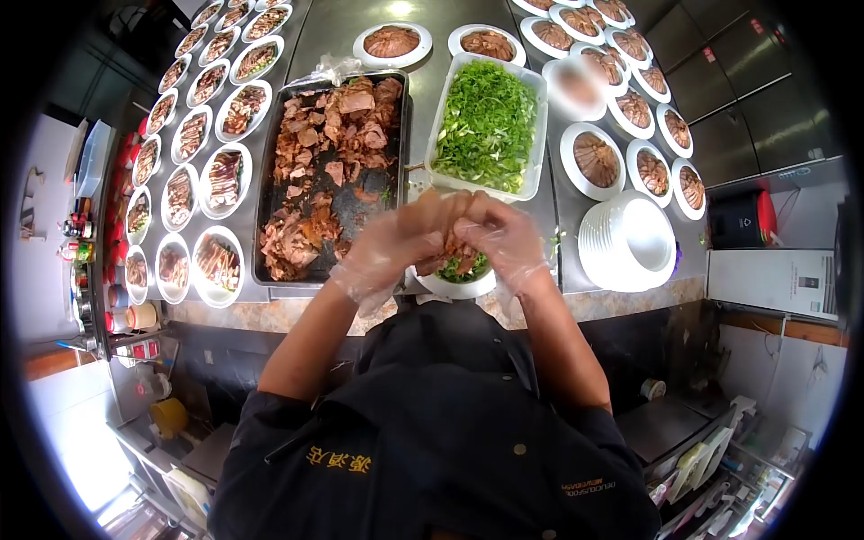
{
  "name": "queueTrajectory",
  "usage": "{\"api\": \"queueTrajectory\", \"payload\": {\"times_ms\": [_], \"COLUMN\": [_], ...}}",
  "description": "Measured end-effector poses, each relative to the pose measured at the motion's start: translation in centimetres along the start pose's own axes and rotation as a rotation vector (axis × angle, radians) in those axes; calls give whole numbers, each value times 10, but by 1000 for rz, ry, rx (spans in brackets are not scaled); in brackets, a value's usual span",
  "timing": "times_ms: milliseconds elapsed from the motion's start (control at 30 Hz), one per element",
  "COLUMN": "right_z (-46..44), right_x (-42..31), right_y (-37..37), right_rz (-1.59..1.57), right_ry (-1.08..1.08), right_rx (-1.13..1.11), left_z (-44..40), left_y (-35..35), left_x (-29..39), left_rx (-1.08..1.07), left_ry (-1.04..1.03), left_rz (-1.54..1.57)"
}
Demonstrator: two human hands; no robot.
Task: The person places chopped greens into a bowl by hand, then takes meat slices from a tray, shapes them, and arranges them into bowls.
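Both my hands wear clear plastic gloves and come together above a white plate point(461, 290) at the table's front edge. Chopped greens point(477, 268) show on that plate under the meat. My left hand point(396, 236), smeared by motion, has its fingers closed around pieces of cooked meat point(462, 255). From the other side, my right hand point(500, 232) is closed on the same meat; its fingertips are partly hidden. Left of my hands lies a black tray point(367, 209) of cooked meat chunks point(346, 121). A clear tub point(538, 99) of chopped greens point(484, 121) stands just beyond them.
A stack of white plates point(621, 243) stands at the right front. Plates of sliced meat point(591, 160) fill the right side, and oval plates of food point(225, 180) line the left. Two more meat plates point(392, 42) sit at the back. Shelves point(90, 270) flank the left side.
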State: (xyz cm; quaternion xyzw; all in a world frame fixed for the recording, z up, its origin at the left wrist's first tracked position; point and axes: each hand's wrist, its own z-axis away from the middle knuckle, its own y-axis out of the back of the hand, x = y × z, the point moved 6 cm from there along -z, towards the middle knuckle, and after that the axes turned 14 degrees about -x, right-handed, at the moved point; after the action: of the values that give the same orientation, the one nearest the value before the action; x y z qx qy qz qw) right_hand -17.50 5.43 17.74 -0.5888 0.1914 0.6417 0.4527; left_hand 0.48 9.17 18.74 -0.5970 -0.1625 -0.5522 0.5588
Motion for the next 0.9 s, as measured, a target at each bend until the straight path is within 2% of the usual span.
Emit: {"api": "queueTrajectory", "payload": {"times_ms": [100, 133, 200, 267, 300, 367, 467, 500, 600, 633, 667, 733, 800, 833, 867, 900], "right_z": [3, 3, 1, -3, -5, -4, -4, -11, -8, -7, -7, -6, -6, -8, -8, -8], "right_x": [7, 14, 31, 49, 57, 80, 147, 194, 254, 266, 262, 241, 241, 239, 240, 233], "right_y": [3, 5, 6, 13, 15, 23, 50, 73, 74, 67, 62, 51, 50, 51, 55, 53], "right_rz": [158, 99, 40, -5, -6, -100, -8, 312, 285, 55, 54, 241, 302, 366, 366, 492], "right_ry": [-41, -84, -132, -30, -33, -36, -106, -234, -218, -280, -286, -260, -227, -189, -189, -188], "right_rx": [19, 0, -21, 42, 42, 87, 222, 266, 280, 243, 241, 242, 228, 214, 216, 179], "left_z": [-5, -8, -7, -3, -4, -7, -6, -4, -10, -14, -20, -21, -20, -27, -34, -38], "left_y": [2, 15, 27, 25, 30, 55, 85, 95, 128, 138, 141, 118, 90, 86, 91, 95], "left_x": [-3, -13, -27, -30, -39, -63, -95, -106, -162, -186, -211, -201, -198, -208, -218, -221], "left_rx": [-118, -80, -38, 19, 20, 164, 233, 253, 230, 216, 176, 137, 188, 142, 140, 158], "left_ry": [28, 57, 89, 145, 147, 43, 190, 214, 219, 213, 151, 95, 303, 264, 265, 305], "left_rz": [-76, -286, -492, -273, -271, -380, -440, -458, -596, -635, -543, -450, 18, 110, 111, -25]}}
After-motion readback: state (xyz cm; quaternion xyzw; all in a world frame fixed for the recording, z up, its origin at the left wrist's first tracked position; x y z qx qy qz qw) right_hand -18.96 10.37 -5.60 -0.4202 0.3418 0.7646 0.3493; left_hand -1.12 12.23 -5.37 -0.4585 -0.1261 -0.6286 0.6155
